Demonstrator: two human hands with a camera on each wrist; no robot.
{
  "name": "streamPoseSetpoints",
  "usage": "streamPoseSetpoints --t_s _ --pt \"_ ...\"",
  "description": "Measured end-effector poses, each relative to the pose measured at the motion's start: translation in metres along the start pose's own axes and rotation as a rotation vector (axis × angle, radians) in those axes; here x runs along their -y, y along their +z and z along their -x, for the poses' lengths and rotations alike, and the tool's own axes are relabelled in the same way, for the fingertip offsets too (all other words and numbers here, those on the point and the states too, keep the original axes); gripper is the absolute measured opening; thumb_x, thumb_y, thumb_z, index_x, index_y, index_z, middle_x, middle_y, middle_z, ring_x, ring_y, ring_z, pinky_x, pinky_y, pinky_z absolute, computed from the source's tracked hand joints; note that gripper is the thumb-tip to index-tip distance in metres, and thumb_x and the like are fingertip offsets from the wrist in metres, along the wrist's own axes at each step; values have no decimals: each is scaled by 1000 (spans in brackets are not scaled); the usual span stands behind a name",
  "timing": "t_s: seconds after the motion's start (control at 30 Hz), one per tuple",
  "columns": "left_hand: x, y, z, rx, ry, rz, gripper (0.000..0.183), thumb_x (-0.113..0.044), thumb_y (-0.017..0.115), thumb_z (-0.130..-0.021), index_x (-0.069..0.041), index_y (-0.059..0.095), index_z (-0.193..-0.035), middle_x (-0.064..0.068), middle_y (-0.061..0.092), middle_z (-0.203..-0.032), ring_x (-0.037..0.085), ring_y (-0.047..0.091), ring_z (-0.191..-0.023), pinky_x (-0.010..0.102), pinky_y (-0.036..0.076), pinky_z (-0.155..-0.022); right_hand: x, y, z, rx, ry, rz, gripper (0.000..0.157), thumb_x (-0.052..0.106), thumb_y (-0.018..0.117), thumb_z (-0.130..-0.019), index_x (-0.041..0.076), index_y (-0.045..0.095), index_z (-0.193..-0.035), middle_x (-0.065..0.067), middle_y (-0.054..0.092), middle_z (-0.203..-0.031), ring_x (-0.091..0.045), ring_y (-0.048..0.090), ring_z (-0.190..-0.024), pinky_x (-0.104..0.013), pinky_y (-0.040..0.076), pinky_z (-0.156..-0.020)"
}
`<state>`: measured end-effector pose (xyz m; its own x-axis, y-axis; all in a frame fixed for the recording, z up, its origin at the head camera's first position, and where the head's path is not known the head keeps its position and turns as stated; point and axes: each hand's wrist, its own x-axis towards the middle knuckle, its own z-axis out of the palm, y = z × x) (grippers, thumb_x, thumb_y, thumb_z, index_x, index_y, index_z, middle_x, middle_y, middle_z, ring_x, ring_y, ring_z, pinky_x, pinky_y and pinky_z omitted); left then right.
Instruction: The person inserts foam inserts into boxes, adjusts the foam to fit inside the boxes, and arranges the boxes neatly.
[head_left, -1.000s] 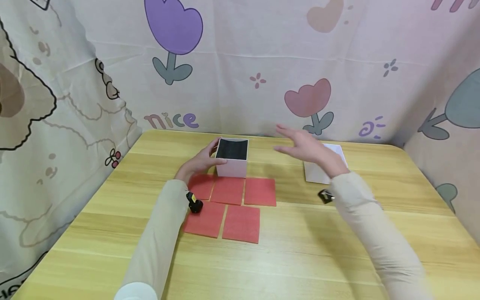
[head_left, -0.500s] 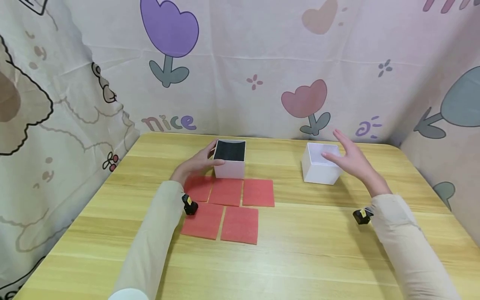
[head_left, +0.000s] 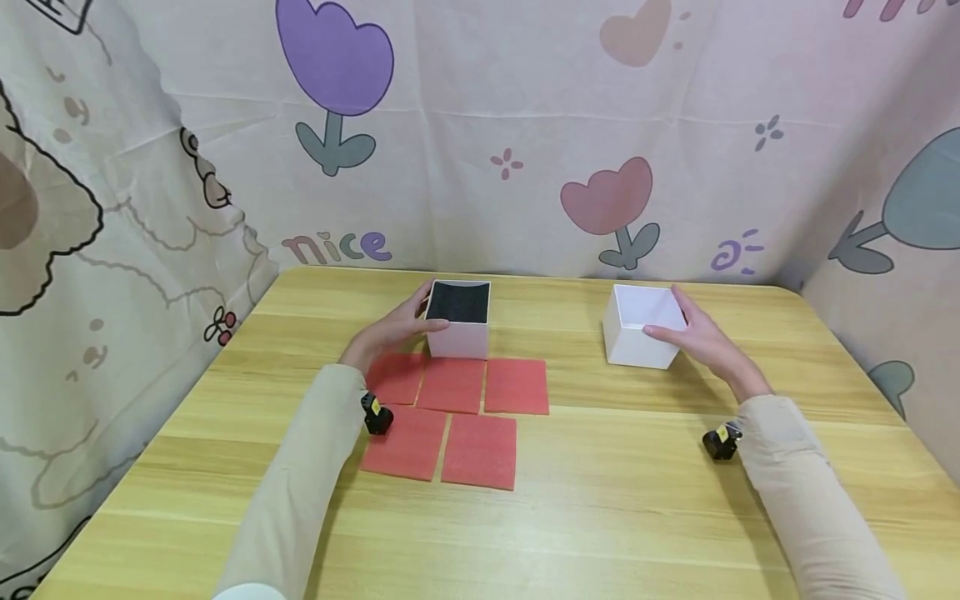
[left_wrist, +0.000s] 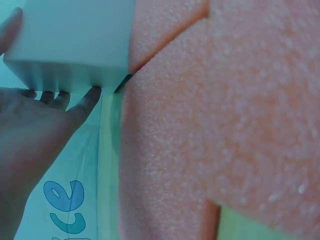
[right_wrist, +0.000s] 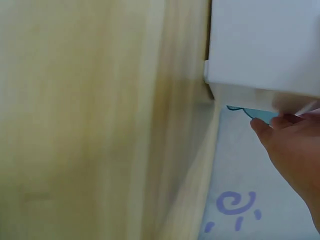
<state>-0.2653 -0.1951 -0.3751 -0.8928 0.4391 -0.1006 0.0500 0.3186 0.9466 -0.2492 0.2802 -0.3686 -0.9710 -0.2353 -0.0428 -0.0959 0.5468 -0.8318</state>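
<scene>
My left hand (head_left: 386, 335) holds a pale pink square box (head_left: 459, 342) at its left side, thumb along the front and fingers behind. A black sheet (head_left: 459, 302) with a curved back edge fills the box's top. In the left wrist view, fingertips touch the side of the box (left_wrist: 75, 35). On the right, a white open-topped box (head_left: 637, 346) stands with its pale inside showing. My right hand (head_left: 708, 346) grips its right side, thumb at the front and fingers toward the back. In the right wrist view, the fingers lie against the side of the white box (right_wrist: 265, 45).
Several flat red foam squares (head_left: 516, 387) lie in two rows in front of the pink box. Both boxes stand toward the back of the wooden table (head_left: 600, 517). A printed cloth (head_left: 465, 108) hangs behind the table and at both sides.
My right hand has swung right from above the middle of the table, past the white box, and now grips its right side. The left hand keeps hold of the pink box.
</scene>
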Motion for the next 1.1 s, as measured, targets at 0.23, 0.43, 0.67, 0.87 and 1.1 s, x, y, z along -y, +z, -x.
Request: streamPoseSetpoints --t_s 0.23,0.43,0.67,0.87,1.1 --pt "1 2 -1 2 13 8 91 -19 61 -92 -14 -3 -156 13 4 -160 32 6 -144 51 12 -115 -1 1 1 -5 14 -44 103 31 65 -92 4 -15 -151 -17 -13 -158 -35 -4 -144 -53 4 -114" --pt "4 -1 -1 -19 -15 -6 93 -19 64 -92 -13 -4 -156 12 4 -161 31 3 -146 51 12 -114 -2 2 2 -11 20 -61 103 32 66 -92 4 -13 -152 -18 -9 -159 -34 1 -144 -52 6 -114" --pt "2 -3 2 -26 -42 -43 97 -23 66 -92 -14 -6 -156 10 2 -161 32 4 -146 51 15 -114 -3 5 3 -38 23 -93 104 31 68 -91 7 -12 -153 -19 -6 -159 -35 3 -144 -51 7 -114" --pt "5 -18 15 -23 -23 -122 89 -25 62 -95 -8 -1 -155 16 6 -160 34 10 -145 50 20 -112 -3 7 3 -47 32 -118 103 30 67 -91 6 -12 -153 -21 -2 -159 -35 9 -143 -50 11 -114" --pt "16 -36 45 2 -7 -214 75 -31 58 -97 -3 17 -154 19 21 -157 36 19 -143 53 29 -108 -4 6 1 -67 -3 -150 97 18 67 -91 -1 -6 -152 -28 20 -149 -38 25 -134 -51 20 -112"
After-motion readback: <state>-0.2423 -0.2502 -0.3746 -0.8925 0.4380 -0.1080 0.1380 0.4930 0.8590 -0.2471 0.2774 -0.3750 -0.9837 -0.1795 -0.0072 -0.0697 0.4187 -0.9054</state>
